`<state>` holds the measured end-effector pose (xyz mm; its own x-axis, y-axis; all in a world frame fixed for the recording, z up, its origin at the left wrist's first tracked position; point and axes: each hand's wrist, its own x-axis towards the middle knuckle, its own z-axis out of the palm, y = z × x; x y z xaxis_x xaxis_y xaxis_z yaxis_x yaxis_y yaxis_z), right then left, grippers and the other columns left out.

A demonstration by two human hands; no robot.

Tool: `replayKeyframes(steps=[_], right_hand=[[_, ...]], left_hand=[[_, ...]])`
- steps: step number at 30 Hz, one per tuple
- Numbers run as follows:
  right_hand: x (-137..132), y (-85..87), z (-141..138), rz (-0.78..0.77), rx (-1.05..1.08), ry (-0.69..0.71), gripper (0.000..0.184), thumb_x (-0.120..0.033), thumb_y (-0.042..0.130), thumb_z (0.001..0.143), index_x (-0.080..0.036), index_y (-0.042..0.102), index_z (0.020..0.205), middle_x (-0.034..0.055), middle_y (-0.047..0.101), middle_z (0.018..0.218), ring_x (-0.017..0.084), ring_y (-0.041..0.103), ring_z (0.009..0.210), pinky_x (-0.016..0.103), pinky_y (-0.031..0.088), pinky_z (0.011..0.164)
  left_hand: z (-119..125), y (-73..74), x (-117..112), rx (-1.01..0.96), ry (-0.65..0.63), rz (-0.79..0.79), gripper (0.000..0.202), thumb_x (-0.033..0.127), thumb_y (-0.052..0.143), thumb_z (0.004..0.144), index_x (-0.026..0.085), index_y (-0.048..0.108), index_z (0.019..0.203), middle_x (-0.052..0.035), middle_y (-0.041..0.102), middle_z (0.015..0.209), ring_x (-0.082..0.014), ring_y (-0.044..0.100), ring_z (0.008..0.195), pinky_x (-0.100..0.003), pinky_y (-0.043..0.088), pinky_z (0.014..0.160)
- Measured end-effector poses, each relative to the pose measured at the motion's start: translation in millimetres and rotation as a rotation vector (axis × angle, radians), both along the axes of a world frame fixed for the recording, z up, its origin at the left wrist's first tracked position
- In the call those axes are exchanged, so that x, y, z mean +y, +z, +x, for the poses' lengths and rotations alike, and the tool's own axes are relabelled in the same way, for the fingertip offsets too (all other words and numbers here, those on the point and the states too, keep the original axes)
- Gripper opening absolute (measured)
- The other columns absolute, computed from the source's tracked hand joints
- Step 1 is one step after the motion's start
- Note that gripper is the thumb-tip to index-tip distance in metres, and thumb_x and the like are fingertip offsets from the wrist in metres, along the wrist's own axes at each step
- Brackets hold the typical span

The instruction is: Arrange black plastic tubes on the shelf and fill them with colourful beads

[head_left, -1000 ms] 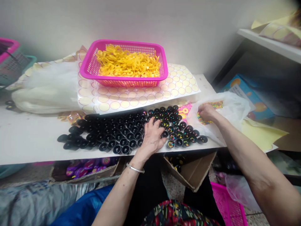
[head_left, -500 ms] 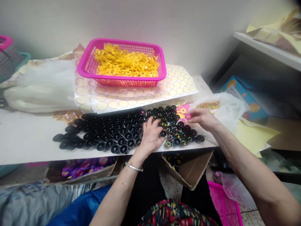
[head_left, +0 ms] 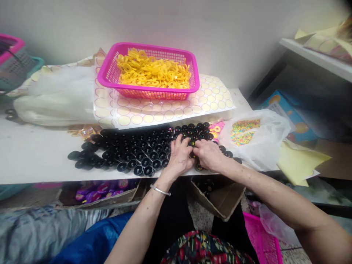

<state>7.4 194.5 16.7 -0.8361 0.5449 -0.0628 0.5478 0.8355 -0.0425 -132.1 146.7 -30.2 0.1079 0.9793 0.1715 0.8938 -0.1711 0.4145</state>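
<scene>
Rows of small black cups (head_left: 145, 161) stand close together on the white table. My left hand (head_left: 180, 157) rests among them, its thumb and forefinger bent around one black cup. Directly beside it, my right hand (head_left: 210, 156) has its fingertips pressed together over that same cup; whatever they hold is hidden. Several cups around my hands contain colourful little beads, though my fingers cover part of them. Pink pieces (head_left: 214, 135) with yellow rings (head_left: 217, 129) lie behind my right hand.
A pink basket (head_left: 148, 91) of yellow ring-shaped parts sits on sticker sheets (head_left: 211, 106). On the right lie a plastic bag (head_left: 271, 128) with colourful beads and yellow paper (head_left: 297, 161). Cardboard boxes (head_left: 220, 209) are below the table edge.
My right hand has moved left from the pink pieces to the cup at my left hand. The pink piece it held is now out of sight. My left hand stays among the cups.
</scene>
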Motion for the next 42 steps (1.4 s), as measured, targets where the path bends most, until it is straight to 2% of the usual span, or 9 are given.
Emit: replayKeyframes(steps=[4,8,12,15,21,27,31,37,42], right_hand=[[1.1,5.1,3.6,0.033,0.060,-0.032,0.020,-0.009,0.049,0.076,-0.018,0.066,0.079,0.0117,0.062,0.089,0.023,0.052,0.082,0.032,0.035,0.066],[36.9,3.0,41.3,0.012,0.165,-0.180,0.024,-0.012,0.043,0.082,-0.016,0.066,0.083,0.0073,0.063,0.086,0.018,0.055,0.079,0.027,0.039,0.066],[96.1,-14.0,101.1,-0.106,0.277,-0.653,0.017,-0.018,0.052,0.075,-0.017,0.068,0.082,0.0029,0.067,0.078,0.017,0.060,0.077,0.025,0.042,0.068],[130.7,-29.9,130.1,-0.064,0.201,-0.807,0.012,-0.012,0.053,0.066,-0.011,0.065,0.061,0.0125,0.066,0.071,0.027,0.061,0.080,0.032,0.042,0.068],[155.8,-45.4,126.8,-0.172,0.238,-0.781,0.010,-0.010,0.056,0.054,-0.015,0.058,0.046,0.0096,0.065,0.063,0.028,0.062,0.080,0.031,0.042,0.068],[142.4,-37.7,136.4,-0.358,0.547,-0.777,0.011,-0.021,0.065,0.057,-0.016,0.066,0.066,0.0012,0.065,0.066,0.017,0.060,0.065,0.026,0.045,0.060],[111.3,-25.6,125.8,-0.699,0.962,-0.799,0.021,-0.018,0.075,0.046,-0.018,0.068,0.066,0.0000,0.064,0.065,0.015,0.057,0.063,0.027,0.047,0.062],[45.6,2.5,62.1,-1.024,0.814,-0.471,0.023,-0.022,0.077,0.051,-0.017,0.070,0.072,-0.0023,0.062,0.065,0.013,0.055,0.063,0.027,0.045,0.063],[21.3,3.6,29.8,-1.041,0.704,-0.368,0.018,-0.022,0.070,0.061,-0.017,0.067,0.078,-0.0024,0.060,0.066,0.013,0.053,0.063,0.026,0.043,0.061]], left_hand=[[-0.2,0.5,0.3,0.004,-0.008,0.002,0.029,0.029,0.067,0.064,0.019,0.069,0.091,-0.0093,0.048,0.131,-0.0392,0.024,0.131,-0.057,0.026,0.101],[-6.1,3.0,-2.2,-0.030,-0.018,0.054,0.038,0.037,0.073,0.062,0.018,0.068,0.094,-0.0106,0.050,0.129,-0.0403,0.025,0.130,-0.056,0.031,0.098],[-23.2,3.0,-12.9,-0.090,0.012,0.116,0.033,0.037,0.072,0.065,0.019,0.068,0.092,-0.0098,0.054,0.123,-0.0372,0.028,0.129,-0.054,0.032,0.099],[-37.0,0.0,-23.0,-0.078,0.035,0.114,0.034,0.034,0.074,0.063,0.018,0.069,0.092,-0.0109,0.054,0.123,-0.0375,0.029,0.129,-0.055,0.033,0.099],[-42.2,-3.6,-29.9,0.008,0.007,0.029,0.046,0.037,0.077,0.058,0.019,0.069,0.099,-0.0124,0.049,0.129,-0.0412,0.024,0.131,-0.057,0.030,0.100],[-35.0,-3.4,-25.7,0.040,0.006,-0.006,0.040,0.038,0.073,0.063,0.022,0.069,0.099,-0.0106,0.049,0.130,-0.0403,0.023,0.131,-0.057,0.028,0.100],[-33.6,-6.0,-25.3,0.032,0.007,-0.017,0.037,0.038,0.073,0.064,0.025,0.069,0.098,-0.0092,0.048,0.131,-0.0403,0.022,0.132,-0.061,0.024,0.100],[-34.0,-8.9,-23.7,0.043,0.014,0.028,0.037,0.038,0.073,0.064,0.023,0.069,0.098,-0.0105,0.050,0.129,-0.0396,0.025,0.131,-0.058,0.027,0.098],[-31.0,-4.4,-24.5,0.033,0.019,0.020,0.036,0.040,0.073,0.063,0.023,0.070,0.095,-0.0100,0.050,0.128,-0.0395,0.025,0.130,-0.058,0.027,0.098]])
